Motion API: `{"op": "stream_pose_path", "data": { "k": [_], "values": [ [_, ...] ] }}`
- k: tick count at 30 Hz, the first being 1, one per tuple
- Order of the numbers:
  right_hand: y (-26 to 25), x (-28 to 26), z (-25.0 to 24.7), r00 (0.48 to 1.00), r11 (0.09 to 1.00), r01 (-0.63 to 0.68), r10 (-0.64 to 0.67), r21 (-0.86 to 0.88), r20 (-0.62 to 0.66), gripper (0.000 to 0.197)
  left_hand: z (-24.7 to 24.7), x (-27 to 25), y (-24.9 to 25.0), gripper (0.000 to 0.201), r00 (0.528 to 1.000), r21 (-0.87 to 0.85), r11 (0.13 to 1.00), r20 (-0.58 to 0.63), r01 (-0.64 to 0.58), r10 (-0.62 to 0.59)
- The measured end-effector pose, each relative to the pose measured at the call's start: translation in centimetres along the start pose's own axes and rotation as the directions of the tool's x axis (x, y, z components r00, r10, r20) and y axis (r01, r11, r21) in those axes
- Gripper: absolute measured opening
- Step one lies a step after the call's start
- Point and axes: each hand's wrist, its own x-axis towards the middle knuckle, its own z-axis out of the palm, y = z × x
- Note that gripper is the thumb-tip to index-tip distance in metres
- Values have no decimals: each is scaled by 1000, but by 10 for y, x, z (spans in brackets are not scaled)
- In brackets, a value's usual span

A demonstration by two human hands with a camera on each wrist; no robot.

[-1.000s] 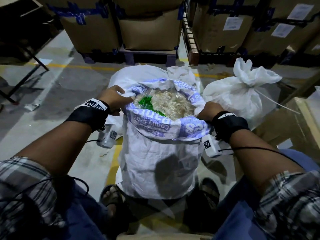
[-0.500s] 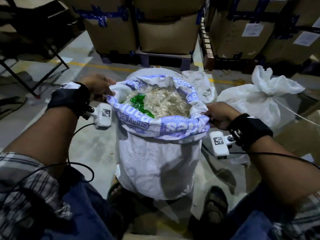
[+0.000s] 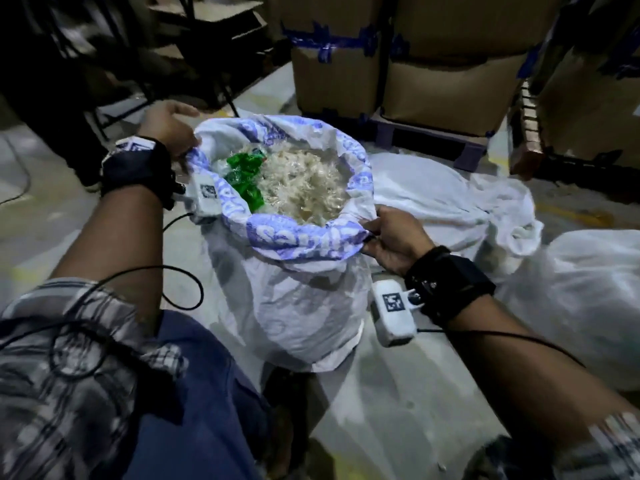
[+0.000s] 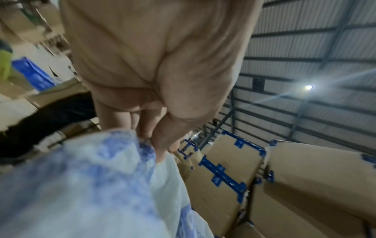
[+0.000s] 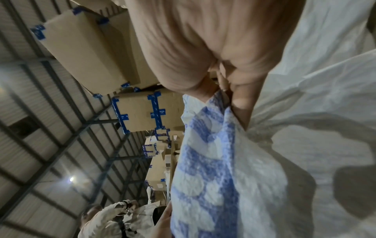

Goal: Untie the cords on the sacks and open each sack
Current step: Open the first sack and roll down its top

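A white woven sack (image 3: 304, 299) stands open on the floor, its blue-printed rim (image 3: 294, 237) rolled outward. Pale crinkled wrappers and a green packet (image 3: 246, 178) fill it. My left hand (image 3: 169, 129) grips the rim at the far left; in the left wrist view the left hand (image 4: 160, 128) pinches the rolled edge (image 4: 114, 161). My right hand (image 3: 391, 237) holds the rim at the near right; in the right wrist view the right hand (image 5: 234, 96) pinches the blue-printed fold (image 5: 207, 145). A second white sack (image 3: 450, 202), bunched at its neck, lies behind on the right.
Taped cardboard boxes (image 3: 433, 71) stand on a pallet (image 3: 433, 140) behind the sacks. Another pale sack (image 3: 581, 299) lies at the far right. A dark metal frame (image 3: 194, 64) stands at the back left. My knees and feet are below the open sack.
The view has swung left and tilted. The open sack has shifted with both hands still gripping its rim; the left hand sits farther back, the right hand nearer.
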Motion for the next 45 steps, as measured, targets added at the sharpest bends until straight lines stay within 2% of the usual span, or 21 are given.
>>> {"op": "stream_pose_path", "data": {
  "k": [4,7,10,12,13,14,16,17,19,20,22,24,25,26,29,33,35,37,40,42,45],
  "values": [
    [42,32,37,1000,998,-23,24,54,-15,37,-18,27,-38,49,999,41,998,-23,-46,47],
    [73,48,49,995,995,-38,46,92,-86,40,-15,29,-51,46,991,138,989,131,-55,37],
    [86,58,52,984,996,-35,48,79,-171,40,-3,17,-51,45,973,271,963,224,-14,-48],
    [83,64,50,981,998,-30,41,57,-188,33,7,9,-55,67,964,363,931,231,38,-130],
    [80,67,49,982,999,-46,48,18,-181,31,14,5,-57,75,950,364,925,237,109,-205],
    [77,68,47,983,997,-71,64,-38,-172,29,20,-2,-56,76,925,298,936,264,189,-271],
    [71,66,45,987,986,-108,91,-129,-135,26,37,-11,-52,62,881,157,932,306,326,-360],
    [70,66,43,989,984,-110,94,-141,-114,28,45,-12,-49,52,893,172,937,292,304,-343],
    [71,67,44,993,991,-85,76,-100,-88,33,57,-13,-41,33,951,265,942,175,203,-255],
    [73,68,46,995,996,-60,54,-68,-79,35,59,-10,-41,32,970,215,959,117,186,-215],
    [78,69,51,997,1000,19,-19,-10,-78,37,56,-3,-46,39,971,26,975,85,221,-222],
    [82,74,58,993,993,98,-93,60,-79,38,42,7,-57,19,961,-222,935,46,277,-273],
    [83,76,61,990,987,128,-121,99,-77,39,33,12,-61,16,966,-263,931,12,253,-259],
    [85,79,65,987,980,151,-143,128,-74,39,25,16,-67,23,972,-275,934,0,227,-236],
    [92,87,79,976,967,219,-216,127,-41,31,11,23,-80,22,972,-382,897,12,222,-235],
    [116,92,88,976,976,217,-218,-25,-20,27,21,21,-97,13,950,-443,849,28,290,-310],
    [121,96,84,985,981,164,-168,-99,-38,27,32,17,-92,36,926,-454,819,35,350,-376],
    [121,101,77,990,985,125,-131,-115,-43,28,40,12,-78,65,919,-323,872,-13,368,-393],
    [110,103,66,995,988,91,-96,-122,-39,36,46,4,-51,84,960,-69,970,-143,231,-239],
    [102,101,60,996,990,77,-82,-116,-38,36,53,-6,-26,78,983,61,994,-170,86,-74],
    [93,98,47,999,986,48,-50,-162,-7,36,74,-27,10,58,990,254,962,-68,-102,123]
  ]
}}
